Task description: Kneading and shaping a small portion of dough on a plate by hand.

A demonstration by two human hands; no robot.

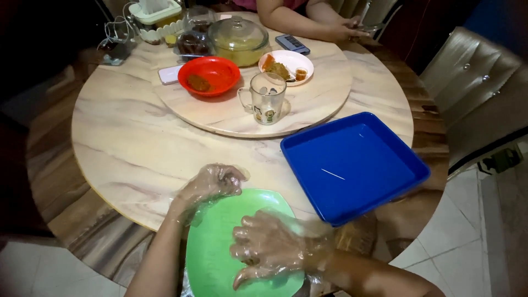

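left hand (212, 184): mine, in a loose clear plastic glove, resting at the far-left rim of the green plate (217, 253); fingers curled together, clamped on nothing that I can see.
right hand (269, 247): mine, gloved too, lying palm down over the right half of the plate; fingers (247, 221) spread apart, flat, holding nothing.
gloves: baggy and crinkled, I judge they're there to keep my skin off food.
green plate: at the near edge of the tabletop (126, 148), right under me, bare where it shows; both hands meet on it, so it's probably the working spot.
blue tray (355, 165): square, bare inside, just right of the plate, one corner past the tabletop edge; close enough to reach without stretching.
turntable (319, 93): round disc in the middle of the tabletop, carries the dishes so they can spin round to either sitter.
glass mug (268, 98): on the turntable's near side, handle to the left.
red bowl (209, 75): on the turntable, some brown food inside.
white plate (286, 66): behind the mug, bits of food on it.
lidded glass dish (238, 39): far side, cover on, likely to protect the contents.
other person (308, 25): across the tabletop, only forearms show, hands on a small object, cannot tell what.
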